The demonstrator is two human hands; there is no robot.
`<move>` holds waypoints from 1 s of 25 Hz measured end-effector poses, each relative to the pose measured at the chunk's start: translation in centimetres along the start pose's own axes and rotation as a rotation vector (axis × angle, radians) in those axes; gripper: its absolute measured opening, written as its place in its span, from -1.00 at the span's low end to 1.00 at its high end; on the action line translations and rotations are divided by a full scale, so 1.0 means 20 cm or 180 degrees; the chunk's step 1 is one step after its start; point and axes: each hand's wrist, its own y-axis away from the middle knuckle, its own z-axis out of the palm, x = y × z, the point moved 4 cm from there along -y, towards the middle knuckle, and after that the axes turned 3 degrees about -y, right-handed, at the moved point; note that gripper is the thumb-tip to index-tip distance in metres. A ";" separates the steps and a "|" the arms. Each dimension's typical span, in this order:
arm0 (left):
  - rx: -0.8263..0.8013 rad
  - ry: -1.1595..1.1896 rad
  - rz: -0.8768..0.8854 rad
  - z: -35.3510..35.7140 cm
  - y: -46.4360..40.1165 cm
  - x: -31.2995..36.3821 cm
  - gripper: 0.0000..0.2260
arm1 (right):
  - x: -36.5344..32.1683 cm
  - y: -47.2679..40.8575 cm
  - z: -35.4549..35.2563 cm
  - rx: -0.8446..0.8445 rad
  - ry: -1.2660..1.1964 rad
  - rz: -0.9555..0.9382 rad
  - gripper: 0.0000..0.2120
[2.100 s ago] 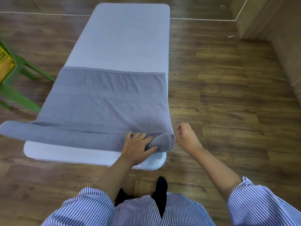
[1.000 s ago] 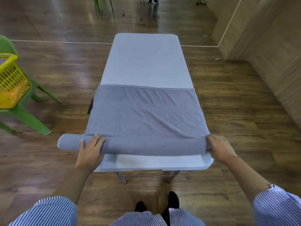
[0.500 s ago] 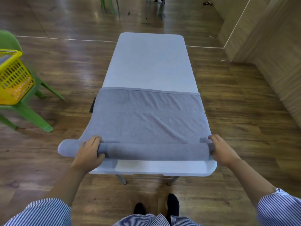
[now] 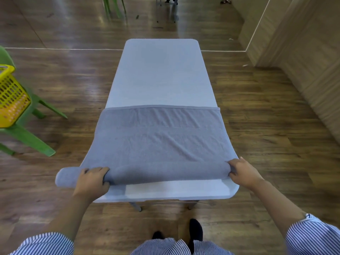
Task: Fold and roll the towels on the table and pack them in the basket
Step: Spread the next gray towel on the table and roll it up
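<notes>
Soft, even daylight is filling the room, glaring off the glossy wooden floor (image 4: 165, 17) at the top. Wide-angle distortion is bending the edges, the yellow basket (image 4: 11, 96) is smearing slightly, and faint shadows are lying beneath the desk (image 4: 161, 74).

Glossy wooden floor (image 4: 257, 107), pale panelled wall (image 4: 303, 61), green chair (image 4: 27, 137) at left.

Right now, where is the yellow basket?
In the head view, the yellow basket sits at the far left edge on a green chair, left of the table.
</notes>
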 end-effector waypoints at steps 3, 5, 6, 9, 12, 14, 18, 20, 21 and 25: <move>0.0157 -0.0036 0.0013 -0.03 0.01 -0.02 -0.63 | -0.02 -0.02 -0.03 -0.0214 0.0337 0.0050 -0.71; 0.0293 0.0032 -0.0156 -0.04 -0.01 0.01 -0.64 | -0.06 -0.02 -0.03 0.0021 0.0442 -0.0042 -0.55; 0.0338 0.0070 -0.0161 -0.04 -0.01 0.04 -0.65 | -0.08 -0.01 -0.02 0.0155 0.0389 -0.0149 -0.51; 0.0312 0.0067 -0.0003 -0.01 -0.01 0.11 -0.63 | -0.12 0.02 0.03 0.0052 0.0395 -0.0351 -0.45; -0.0021 0.0094 -0.0004 0.04 0.01 0.11 -0.54 | -0.11 0.02 0.06 0.0053 0.0243 -0.0278 -0.54; -0.0065 0.0149 0.0066 0.03 0.01 0.09 -0.62 | -0.10 0.01 0.04 -0.0200 -0.0135 -0.0078 -0.60; 0.0074 0.0217 0.0200 -0.04 -0.02 0.07 -0.61 | -0.08 0.01 0.02 -0.0595 -0.0136 0.0027 -0.54; 0.0205 0.0149 0.0086 -0.06 -0.03 0.08 -0.62 | -0.09 0.00 -0.01 -0.0075 -0.0138 -0.0035 -0.55; 0.0273 0.0076 0.0086 -0.04 -0.03 0.09 -0.59 | -0.11 0.00 -0.02 0.0232 -0.0181 -0.0137 -0.57; 0.0368 -0.0049 0.0250 0.00 -0.02 0.13 -0.41 | -0.15 0.04 0.02 0.0154 0.0177 -0.0362 -0.45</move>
